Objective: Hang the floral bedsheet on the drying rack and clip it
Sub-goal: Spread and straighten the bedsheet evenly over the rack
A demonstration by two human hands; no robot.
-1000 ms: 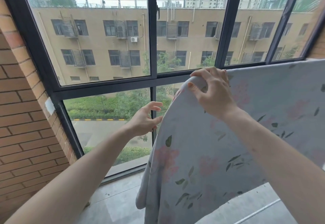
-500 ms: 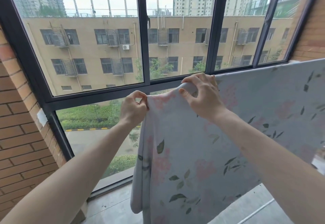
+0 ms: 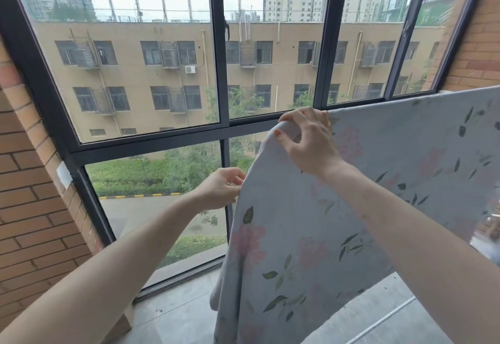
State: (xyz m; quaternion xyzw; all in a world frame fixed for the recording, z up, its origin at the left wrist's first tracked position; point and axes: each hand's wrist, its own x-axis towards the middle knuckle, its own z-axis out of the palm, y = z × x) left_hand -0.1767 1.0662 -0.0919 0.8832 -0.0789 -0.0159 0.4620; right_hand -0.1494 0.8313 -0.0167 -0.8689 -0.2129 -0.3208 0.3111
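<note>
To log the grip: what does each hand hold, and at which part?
Right hand pinches the floral bedsheet at its top corner; left hand pinches its hanging left edge, lower down.

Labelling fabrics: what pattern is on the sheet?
Pale grey-blue bedsheet with faded pink flowers and dark green leaves; shows best in the head view.

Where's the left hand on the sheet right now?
In the head view, the left hand is centre-left, pinching the floral bedsheet's hanging left edge, below and left of the right hand at its top corner.
</note>
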